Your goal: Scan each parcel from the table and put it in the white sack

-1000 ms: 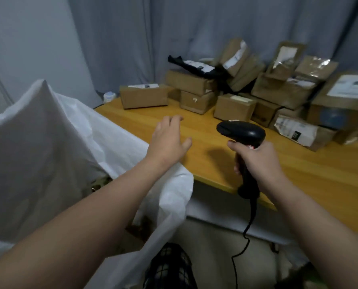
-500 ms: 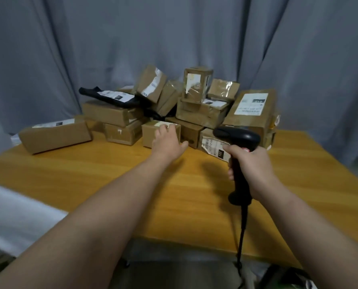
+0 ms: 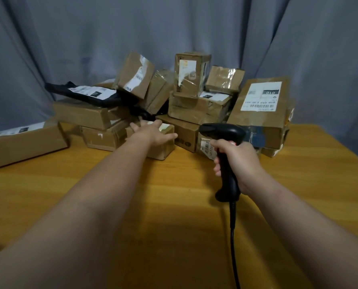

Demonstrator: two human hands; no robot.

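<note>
- Left grip (image 3: 153, 133) is reaching forward with its fingers spread and nearly straight, lying across the top of a small brown parcel (image 3: 162, 152). It is clasping nothing yet, and I cannot tell whether the palm is pressing down.
- Right grip (image 3: 239, 161) is wrapping tightly round the handle of the black scanner (image 3: 222, 130). The scanner's head is pointing away at the heap (image 3: 194, 94), and its cable (image 3: 233, 226) is trailing back toward the person.
- That small parcel is sitting on the desk (image 3: 299, 180) directly beneath the left grip, at the front of the heap. A darker carton (image 3: 186, 132) is touching it on the side nearer the right grip, and a taped box (image 3: 103, 138) is sitting on the other side.
- Judging by its size and taped cardboard, it is probably going to feel light and stiff (one hand looks enough), though glossy tape may be letting the fingers slide.
- Taking it by two opposite side faces is looking best, since that leaves the pale label (image 3: 164, 127) on top uncovered for the scanner.
- White sack is not showing in this view.
</note>
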